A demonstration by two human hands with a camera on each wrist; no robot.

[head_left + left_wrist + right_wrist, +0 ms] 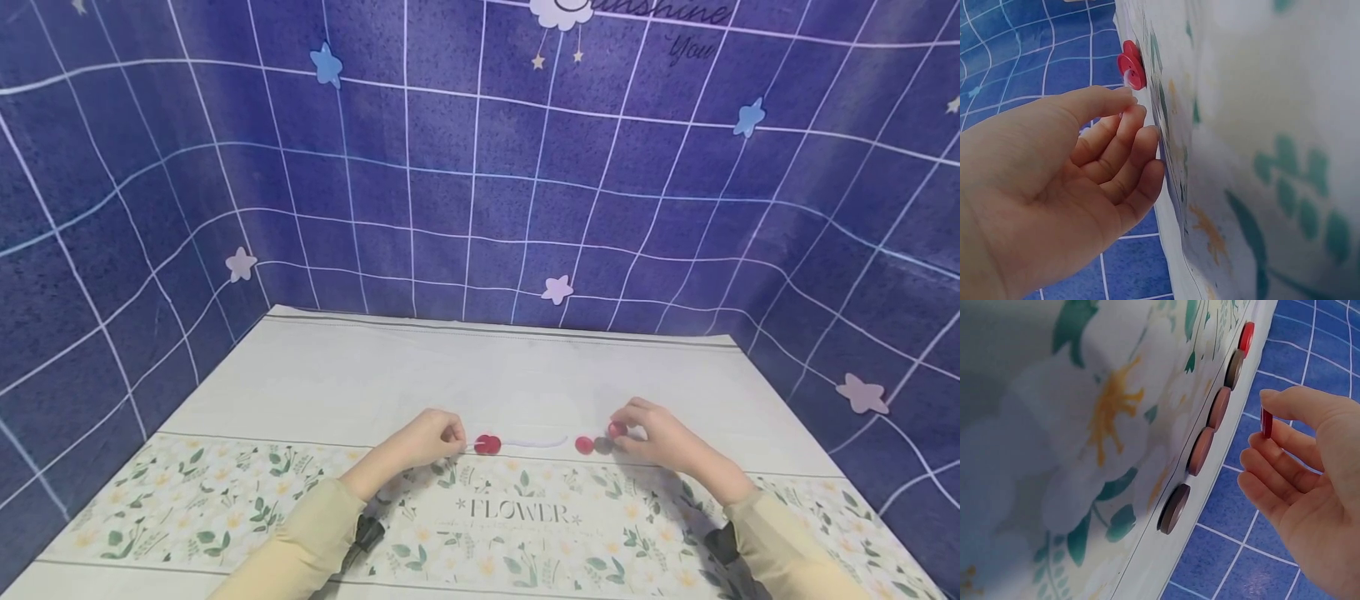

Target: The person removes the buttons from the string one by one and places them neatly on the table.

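Red buttons already sit threaded on the white cord pinched by the left hand, while the right hand pinches another red button (five loose at its 9 o'clock).

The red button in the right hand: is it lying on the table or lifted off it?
Lifted. The right hand pinches the red button clear of the table.
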